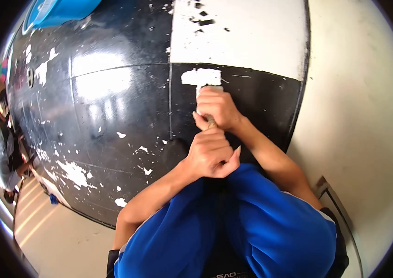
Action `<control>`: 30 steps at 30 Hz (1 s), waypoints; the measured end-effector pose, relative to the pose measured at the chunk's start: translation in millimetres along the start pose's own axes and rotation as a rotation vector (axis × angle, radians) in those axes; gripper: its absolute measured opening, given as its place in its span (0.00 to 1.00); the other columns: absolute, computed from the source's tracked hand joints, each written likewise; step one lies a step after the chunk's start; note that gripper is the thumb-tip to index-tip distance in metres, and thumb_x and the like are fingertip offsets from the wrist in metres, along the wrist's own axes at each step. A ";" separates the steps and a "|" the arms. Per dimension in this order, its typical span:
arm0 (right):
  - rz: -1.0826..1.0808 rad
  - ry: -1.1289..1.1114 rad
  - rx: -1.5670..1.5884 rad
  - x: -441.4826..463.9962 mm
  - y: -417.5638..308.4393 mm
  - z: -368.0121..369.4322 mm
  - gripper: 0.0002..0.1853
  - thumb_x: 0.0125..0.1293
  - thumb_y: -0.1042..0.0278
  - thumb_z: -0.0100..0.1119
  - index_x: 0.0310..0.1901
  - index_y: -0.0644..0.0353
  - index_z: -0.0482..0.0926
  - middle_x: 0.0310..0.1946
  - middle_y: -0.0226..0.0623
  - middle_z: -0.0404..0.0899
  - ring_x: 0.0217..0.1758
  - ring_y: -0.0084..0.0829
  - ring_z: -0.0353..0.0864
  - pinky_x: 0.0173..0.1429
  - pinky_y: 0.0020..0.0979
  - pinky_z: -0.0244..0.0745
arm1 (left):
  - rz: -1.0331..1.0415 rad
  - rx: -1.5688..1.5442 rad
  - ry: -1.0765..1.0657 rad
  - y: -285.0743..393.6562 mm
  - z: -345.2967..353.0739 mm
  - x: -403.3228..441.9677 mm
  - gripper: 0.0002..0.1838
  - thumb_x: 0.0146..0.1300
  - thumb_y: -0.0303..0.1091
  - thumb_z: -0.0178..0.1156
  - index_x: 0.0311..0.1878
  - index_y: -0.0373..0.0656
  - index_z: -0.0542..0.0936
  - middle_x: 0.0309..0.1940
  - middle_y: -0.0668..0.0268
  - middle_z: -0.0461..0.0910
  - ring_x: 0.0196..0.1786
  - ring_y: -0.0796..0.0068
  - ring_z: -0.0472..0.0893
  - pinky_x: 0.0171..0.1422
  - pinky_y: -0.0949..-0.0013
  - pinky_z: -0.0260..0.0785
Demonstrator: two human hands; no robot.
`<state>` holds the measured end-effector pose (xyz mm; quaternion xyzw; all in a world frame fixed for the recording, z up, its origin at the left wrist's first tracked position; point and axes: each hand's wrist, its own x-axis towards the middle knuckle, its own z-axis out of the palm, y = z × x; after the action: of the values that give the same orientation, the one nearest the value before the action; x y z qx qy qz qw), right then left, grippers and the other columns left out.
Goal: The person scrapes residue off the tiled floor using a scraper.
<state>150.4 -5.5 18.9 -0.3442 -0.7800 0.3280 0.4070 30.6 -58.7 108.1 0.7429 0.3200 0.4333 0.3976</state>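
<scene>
The black surface (113, 102) spreads under and to the left of your grip, split by thin seams and scuffed with white marks. The pale area (354, 92) lies to the right of your grip, past the dark edge. Your blue trousers (168, 236) fill the space nearer to you than the grip. The white panel (252, 32) lies beyond the grip, set against the black. The blue container (62, 11) is well apart, far off to the left beyond the grip, and another person (4, 148) is at the far left.

Your left hand (212, 153) is closed in a fist at the near end of the handle, its thumb sticking out to the right. Your right hand (217, 107) is just beyond it, fingers curled tightly round the same tool. Neither grip shows any wide opening.

Directly past your right hand is the white patch (201, 76), with a narrow strip running back beside that hand. The tool (210, 121) is mostly hidden in your fists; its handle shows between them. Its long axis runs away from your body, its far end pointing toward the white patch.
</scene>
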 end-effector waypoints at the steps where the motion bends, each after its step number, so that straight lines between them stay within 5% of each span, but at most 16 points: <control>1: 0.012 0.002 0.014 -6.2 -2.1 2.7 0.14 0.48 0.73 0.70 0.18 0.57 0.70 0.21 0.35 0.70 0.32 0.42 0.79 0.45 0.40 0.82 | 0.007 -0.011 -0.013 1.2 1.0 -3.6 0.19 0.51 0.18 0.67 0.14 0.44 0.69 0.13 0.66 0.67 0.17 0.64 0.68 0.27 0.64 0.62; 6: -0.063 -0.023 0.033 3.8 13.5 4.8 0.16 0.46 0.72 0.69 0.17 0.57 0.67 0.21 0.36 0.68 0.32 0.43 0.77 0.47 0.40 0.81 | 0.021 0.036 -0.017 -7.8 -2.7 -1.8 0.18 0.50 0.18 0.66 0.14 0.44 0.69 0.14 0.65 0.67 0.17 0.62 0.68 0.26 0.64 0.62; 13: -0.015 -0.042 0.079 12.2 21.2 4.2 0.13 0.43 0.70 0.68 0.15 0.56 0.70 0.19 0.33 0.71 0.28 0.41 0.74 0.33 0.42 0.72 | -0.023 0.043 0.054 -9.6 -2.4 8.7 0.18 0.49 0.17 0.66 0.14 0.43 0.68 0.13 0.65 0.67 0.17 0.62 0.68 0.28 0.64 0.63; 17: -0.077 0.037 0.062 5.7 17.1 11.2 0.13 0.39 0.71 0.68 0.14 0.55 0.70 0.18 0.33 0.70 0.27 0.40 0.75 0.33 0.41 0.73 | -0.011 0.042 0.005 -8.7 -1.2 -4.3 0.16 0.49 0.17 0.66 0.15 0.42 0.70 0.14 0.63 0.67 0.18 0.61 0.68 0.28 0.64 0.65; 20: -0.037 -0.077 0.045 14.2 23.2 4.9 0.15 0.41 0.72 0.68 0.16 0.57 0.67 0.20 0.36 0.70 0.32 0.42 0.79 0.44 0.41 0.82 | -0.001 0.058 0.024 -14.0 -4.3 3.3 0.17 0.50 0.16 0.65 0.14 0.42 0.69 0.14 0.64 0.67 0.18 0.61 0.69 0.28 0.64 0.64; 30: -0.011 -0.076 0.072 27.9 28.8 6.3 0.16 0.42 0.73 0.68 0.16 0.57 0.64 0.18 0.35 0.68 0.28 0.43 0.74 0.40 0.42 0.78 | -0.028 0.033 0.132 -20.7 -8.7 13.4 0.19 0.50 0.17 0.67 0.14 0.44 0.67 0.13 0.66 0.66 0.17 0.63 0.67 0.27 0.65 0.63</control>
<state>140.7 31.3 4.6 -0.3123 -0.7844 0.3665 0.3910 25.7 -35.0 98.1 0.7147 0.3631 0.4701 0.3693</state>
